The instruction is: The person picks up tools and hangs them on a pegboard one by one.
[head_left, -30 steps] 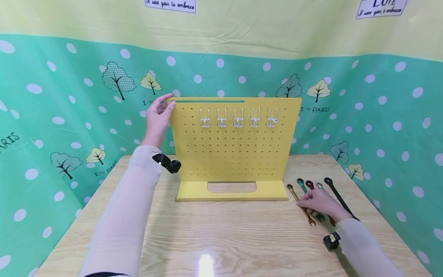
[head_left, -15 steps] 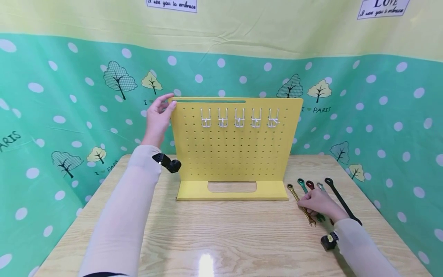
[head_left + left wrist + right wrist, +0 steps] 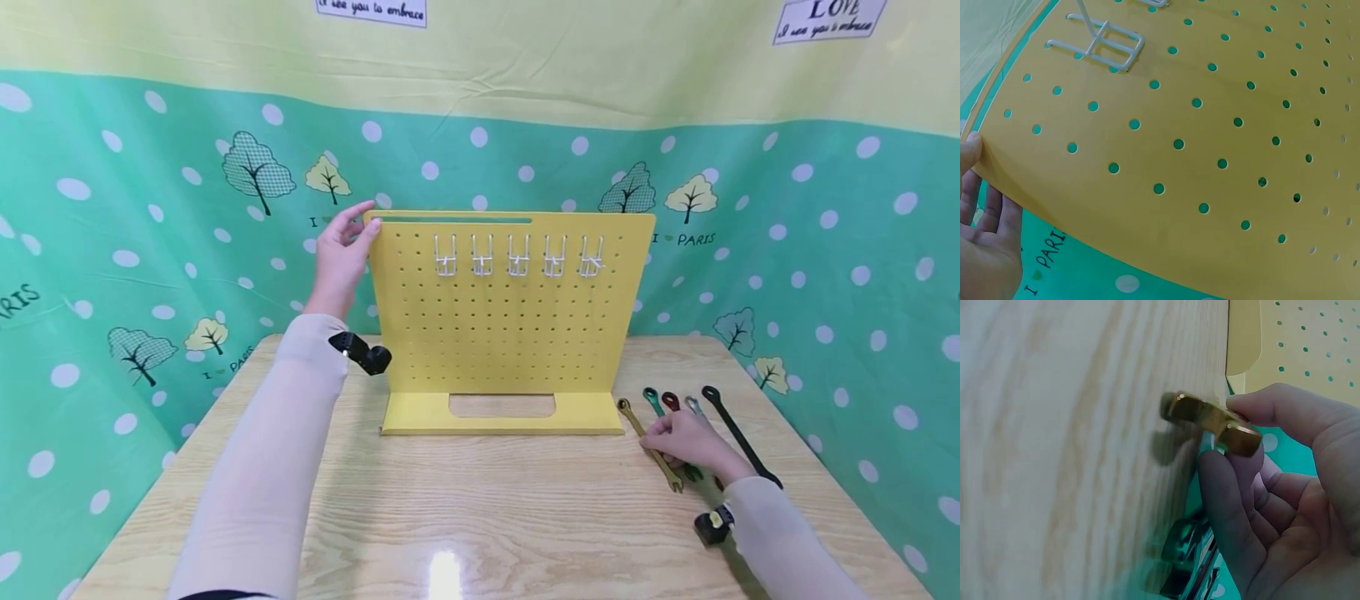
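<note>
A yellow pegboard (image 3: 510, 333) stands upright on the table, with several white wire hooks (image 3: 518, 257) in a row near its top. My left hand (image 3: 339, 262) grips its upper left corner, thumb in front and the other fingers behind, as the left wrist view shows. At the right, my right hand (image 3: 693, 442) pinches a gold combination wrench (image 3: 632, 414) at mid-shaft between thumb and finger. In the right wrist view, the open end of the gold wrench (image 3: 1210, 422) stands a little off the wood, its shadow beside it.
Beside the right hand lie a green wrench (image 3: 651, 397), a red wrench (image 3: 671, 401), a silver wrench (image 3: 693, 404) and a black wrench (image 3: 738, 433), partly hidden by it. A patterned cloth (image 3: 480, 158) hangs behind the wooden table (image 3: 480, 500).
The gold wrench has shifted slightly left in the right hand and appears lifted a little. The left hand and the pegboard have stayed in place.
</note>
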Available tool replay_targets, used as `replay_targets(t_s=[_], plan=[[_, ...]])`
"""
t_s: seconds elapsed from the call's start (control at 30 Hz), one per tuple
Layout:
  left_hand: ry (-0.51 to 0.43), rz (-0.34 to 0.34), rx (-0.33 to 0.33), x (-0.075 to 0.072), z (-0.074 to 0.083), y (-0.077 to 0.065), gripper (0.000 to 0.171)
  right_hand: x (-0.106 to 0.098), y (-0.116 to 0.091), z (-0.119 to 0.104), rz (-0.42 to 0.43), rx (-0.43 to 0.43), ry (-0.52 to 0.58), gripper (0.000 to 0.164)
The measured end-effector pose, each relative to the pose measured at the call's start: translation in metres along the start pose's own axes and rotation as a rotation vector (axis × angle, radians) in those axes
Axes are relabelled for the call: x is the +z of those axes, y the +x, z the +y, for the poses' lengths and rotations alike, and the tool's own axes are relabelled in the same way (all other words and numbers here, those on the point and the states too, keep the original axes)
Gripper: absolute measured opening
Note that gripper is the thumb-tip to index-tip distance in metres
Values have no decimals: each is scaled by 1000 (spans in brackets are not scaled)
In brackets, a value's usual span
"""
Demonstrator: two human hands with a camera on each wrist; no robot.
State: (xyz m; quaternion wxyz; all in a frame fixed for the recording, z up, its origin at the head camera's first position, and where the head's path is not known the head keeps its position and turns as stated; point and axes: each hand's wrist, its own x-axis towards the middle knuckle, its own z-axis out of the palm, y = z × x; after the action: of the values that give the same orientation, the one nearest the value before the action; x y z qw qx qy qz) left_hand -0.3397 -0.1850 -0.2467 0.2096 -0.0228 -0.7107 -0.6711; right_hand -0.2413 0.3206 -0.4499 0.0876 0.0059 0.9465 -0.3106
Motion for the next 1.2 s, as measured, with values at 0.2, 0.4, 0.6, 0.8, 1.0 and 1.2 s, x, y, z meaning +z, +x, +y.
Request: replay_targets(t_s=[0.2, 0.4, 0.6, 0.8, 1.0, 1.2], plan=[[15, 7, 9, 1, 0, 1, 41, -3, -5, 0, -33, -10, 49, 19], [40, 7, 16, 1, 0, 1, 39, -7, -7, -1, -65, -39, 76, 19], [44, 11, 17, 1, 0, 1, 39, -11, -10, -6, -68, -81, 100, 20], [28, 15, 25, 1, -1, 1, 37, -13, -11, -18, -53, -137, 97, 21], [39, 16, 27, 1, -1, 2, 34, -9, -8, -32, -59, -192, 151, 23], [39, 13, 30, 1, -1, 2, 37, -1, -5, -52, -80, -225, 232, 26]])
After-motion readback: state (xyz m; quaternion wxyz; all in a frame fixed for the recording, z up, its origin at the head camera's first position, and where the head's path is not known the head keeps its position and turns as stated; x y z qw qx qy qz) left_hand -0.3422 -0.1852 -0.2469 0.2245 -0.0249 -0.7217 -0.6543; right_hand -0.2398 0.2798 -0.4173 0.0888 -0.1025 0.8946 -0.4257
